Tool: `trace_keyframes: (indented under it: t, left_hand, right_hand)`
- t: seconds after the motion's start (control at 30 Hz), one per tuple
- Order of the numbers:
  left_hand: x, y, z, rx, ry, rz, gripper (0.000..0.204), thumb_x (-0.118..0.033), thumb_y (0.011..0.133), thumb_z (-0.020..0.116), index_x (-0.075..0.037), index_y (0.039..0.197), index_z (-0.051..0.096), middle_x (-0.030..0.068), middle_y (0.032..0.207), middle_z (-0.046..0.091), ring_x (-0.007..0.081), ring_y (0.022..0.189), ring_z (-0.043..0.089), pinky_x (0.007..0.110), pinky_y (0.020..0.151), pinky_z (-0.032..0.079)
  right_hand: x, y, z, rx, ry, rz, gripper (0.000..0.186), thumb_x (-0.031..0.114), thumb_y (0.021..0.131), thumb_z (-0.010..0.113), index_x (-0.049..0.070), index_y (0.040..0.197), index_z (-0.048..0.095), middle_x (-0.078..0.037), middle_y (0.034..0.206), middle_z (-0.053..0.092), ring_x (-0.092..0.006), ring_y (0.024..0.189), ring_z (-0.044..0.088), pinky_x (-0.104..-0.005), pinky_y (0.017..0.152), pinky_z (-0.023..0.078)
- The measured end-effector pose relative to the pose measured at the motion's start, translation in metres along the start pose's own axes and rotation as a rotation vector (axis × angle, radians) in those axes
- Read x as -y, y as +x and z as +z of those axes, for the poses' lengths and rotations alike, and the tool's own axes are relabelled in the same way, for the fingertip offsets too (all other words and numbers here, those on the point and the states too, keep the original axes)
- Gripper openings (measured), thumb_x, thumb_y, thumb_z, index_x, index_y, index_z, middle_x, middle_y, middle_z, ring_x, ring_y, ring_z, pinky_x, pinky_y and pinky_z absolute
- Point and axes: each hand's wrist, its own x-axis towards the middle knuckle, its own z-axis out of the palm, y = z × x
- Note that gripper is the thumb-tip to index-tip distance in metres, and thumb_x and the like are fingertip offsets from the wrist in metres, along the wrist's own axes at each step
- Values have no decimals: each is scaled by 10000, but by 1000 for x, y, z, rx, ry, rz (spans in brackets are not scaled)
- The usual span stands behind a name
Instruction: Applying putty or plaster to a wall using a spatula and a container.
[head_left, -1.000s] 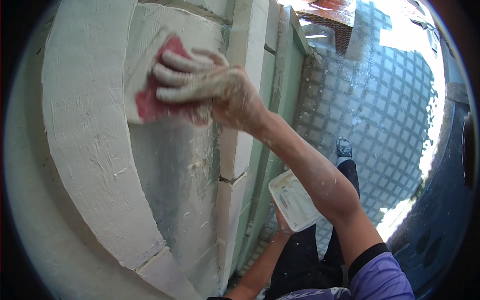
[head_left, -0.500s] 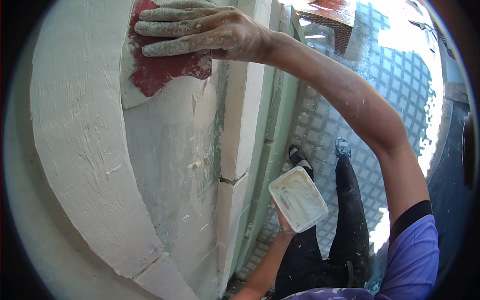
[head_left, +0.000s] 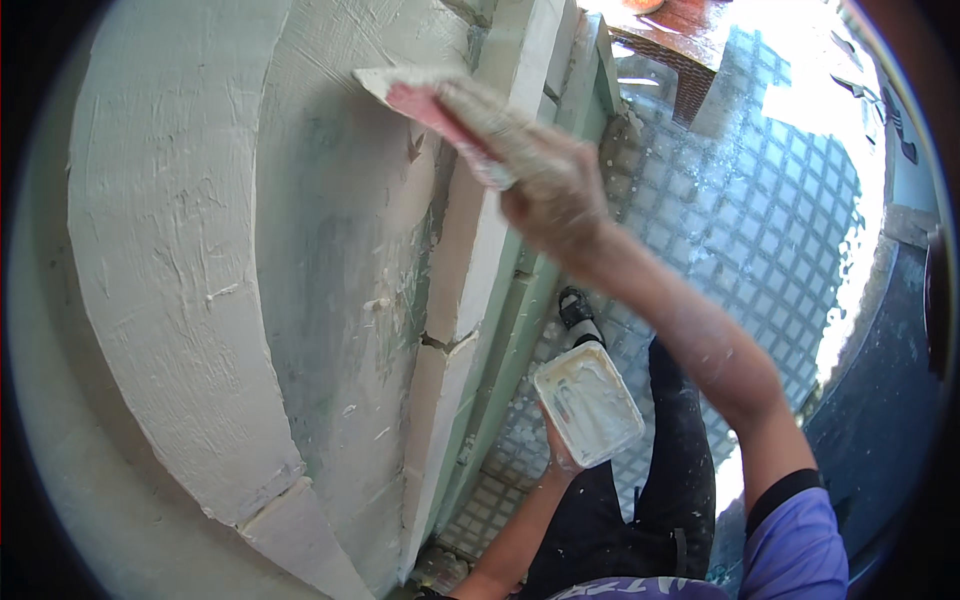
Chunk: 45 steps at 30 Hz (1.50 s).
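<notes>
My right hand (head_left: pixel 540 165), smeared by motion, grips a red flat scraper (head_left: pixel 440 112) with whitish putty along its far edge. It is raised off the wall panel (head_left: pixel 330 230), a recessed strip with patchy pale and greenish-grey plaster. Low down, my left hand (head_left: pixel 563 450) is wrapped round the side of a white rectangular tub (head_left: pixel 590 405). Pale putty coats the inside of this tub, and its open top faces up. The fingers under the tub are partly hidden.
A thick curved plaster band (head_left: pixel 170 230) borders the panel on the left. Pale stone-like trim (head_left: pixel 455 290) with a crack and a green ledge (head_left: pixel 500 350) run on its right. Beyond lie patterned floor tiles (head_left: pixel 720 210) and a brown wooden piece of furniture (head_left: pixel 690 40).
My right hand has come away from the wall with the scraper, moving right and down and turning the scraper edge-on. The left hand and tub stay nearly in place.
</notes>
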Motion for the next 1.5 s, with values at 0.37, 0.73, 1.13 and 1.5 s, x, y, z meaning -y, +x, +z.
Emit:
trace_keyframes:
  t: [0.37,0.73,1.13,1.5]
  left_hand:
    - [8,-14,-11,70,1,31,841,-749,884,319,-183,1503,257,87,1495,365,316,1345,395,510,1077,375]
    - [0,-25,0,-70,422,14,879,-776,860,323,-193,1512,235,99,1525,320,348,1355,377,534,1109,321]
    - [-3,-16,-26,-149,172,-13,857,-753,883,298,-187,1519,208,95,1521,323,330,1364,368,517,1117,319]
    - [6,-13,24,-118,287,57,853,-737,897,300,-146,1507,227,112,1480,373,328,1357,376,511,1112,327]
  right_hand:
    - [71,-29,-3,-151,287,491,341,50,994,444,-42,1317,504,-193,1069,688,-241,792,717,-295,606,601]
    - [129,-65,-12,184,315,172,613,92,846,627,103,1425,428,-230,1373,491,-348,1146,599,-386,938,544]
    - [179,-51,2,300,270,135,613,195,802,691,244,1383,500,-124,1347,554,-306,1226,548,-397,971,535]
    - [52,41,37,-173,-20,304,490,50,897,570,212,1357,530,-151,1302,576,-342,1132,604,-425,909,563]
